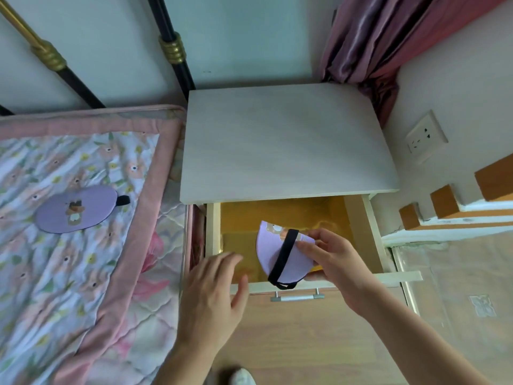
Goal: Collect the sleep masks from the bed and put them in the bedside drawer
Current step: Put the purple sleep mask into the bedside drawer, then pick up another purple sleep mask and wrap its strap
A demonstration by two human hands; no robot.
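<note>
Right hand: your right hand pinches a purple sleep mask by its right side, thumb below and fingers on top.
Held mask: it is folded and tilted, with its black strap across it. It sits over the front part of the open drawer. The strap loop hangs down over the drawer front.
Left hand: your left hand is spread wide and holds nothing. It is at the front left corner of the drawer, just beside the held mask but not touching it.
Drawer: it is pulled out from the white bedside cabinet. Its inside looks yellow. A silver handle is on its front.
Other mask: a second purple mask lies flat on the flowery bed cover, well apart from the drawer.
</note>
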